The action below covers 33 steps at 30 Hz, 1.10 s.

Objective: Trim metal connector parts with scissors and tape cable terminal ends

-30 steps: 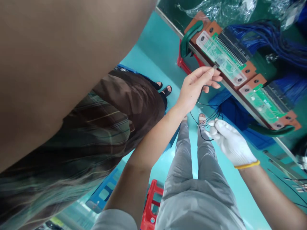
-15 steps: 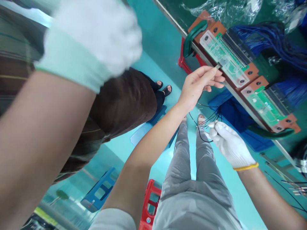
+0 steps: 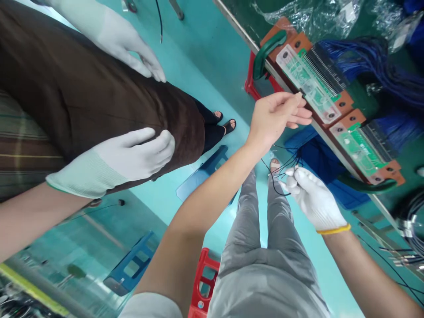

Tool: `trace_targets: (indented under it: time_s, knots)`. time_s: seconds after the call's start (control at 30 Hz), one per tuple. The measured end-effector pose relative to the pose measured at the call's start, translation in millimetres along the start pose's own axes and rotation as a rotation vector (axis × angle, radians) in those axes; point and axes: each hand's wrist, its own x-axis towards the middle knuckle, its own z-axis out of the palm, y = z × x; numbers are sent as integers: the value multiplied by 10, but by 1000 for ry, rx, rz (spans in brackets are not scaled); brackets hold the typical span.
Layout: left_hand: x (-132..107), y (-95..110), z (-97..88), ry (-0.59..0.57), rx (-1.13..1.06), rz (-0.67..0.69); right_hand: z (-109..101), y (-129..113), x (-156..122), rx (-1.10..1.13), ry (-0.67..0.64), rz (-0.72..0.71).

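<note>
My bare left hand pinches a small flat connector between thumb and fingers, at the near edge of a green circuit board on an orange block. Whether the connector touches the board I cannot tell. My right hand, in a white glove with a yellow cuff, is closed on black wires; a small pale tip shows above its thumb. One black wire loops from beneath my left hand to my right. Several thin black strands fan out just above the right glove.
A second green board sits beside the first along the bench edge. Green handles, blue cable bundles and clear plastic wrap are there too. A co-worker's gloved hands are at left. Stools stand on the floor.
The co-worker's near gloved hand has dropped away from the camera, and their other glove now shows. My hands have barely moved; the view has shifted slightly.
</note>
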Motion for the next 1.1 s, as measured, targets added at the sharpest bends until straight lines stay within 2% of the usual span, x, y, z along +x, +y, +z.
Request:
trace_targets:
  time_s: [0.2,0.37,0.77,1.1]
  knots:
    - [2,178,112,54,135,-103,43,-154,-36,37,-27,-201]
    - [12,220,167,76,188,-81,38,-268,20,84,73,-394]
    - [-9,151,204,139,326,46,-52,-247,-82,160,227,-569]
    - [-35,133,214,76,367,47,23,-181,6,211,319,-651]
